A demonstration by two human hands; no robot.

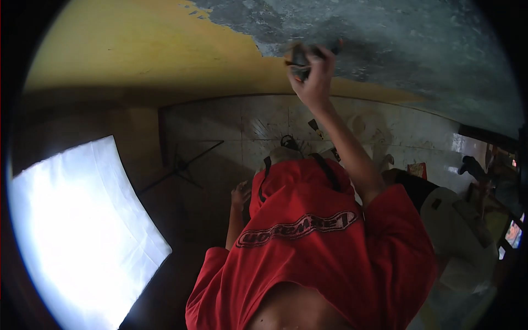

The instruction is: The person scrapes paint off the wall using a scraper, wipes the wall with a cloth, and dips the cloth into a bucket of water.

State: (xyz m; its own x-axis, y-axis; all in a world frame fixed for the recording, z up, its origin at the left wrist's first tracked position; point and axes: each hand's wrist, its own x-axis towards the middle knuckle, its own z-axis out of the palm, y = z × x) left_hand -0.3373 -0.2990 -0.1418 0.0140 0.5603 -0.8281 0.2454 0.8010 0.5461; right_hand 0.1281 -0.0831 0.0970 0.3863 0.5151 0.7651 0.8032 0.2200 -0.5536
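Note:
My right hand [314,85] is raised to the wall, its fingers wrapped round a dark hand tool [300,59] with orange parts. Motion blurs the tool, so its exact kind is unclear. It lies against the wall where yellow paint [165,49] borders a bare, mottled grey patch [396,49]. My left hand [240,195] hangs low beside my red shirt [308,236], fingers loosely apart and holding nothing visible.
A bright white panel [88,236] glows at the left, near a dark tripod-like stand [181,166]. On the pale tiled floor [220,118] lies a scraper-like tool [315,127], with a red item [417,170] farther right. Cluttered objects fill the right side.

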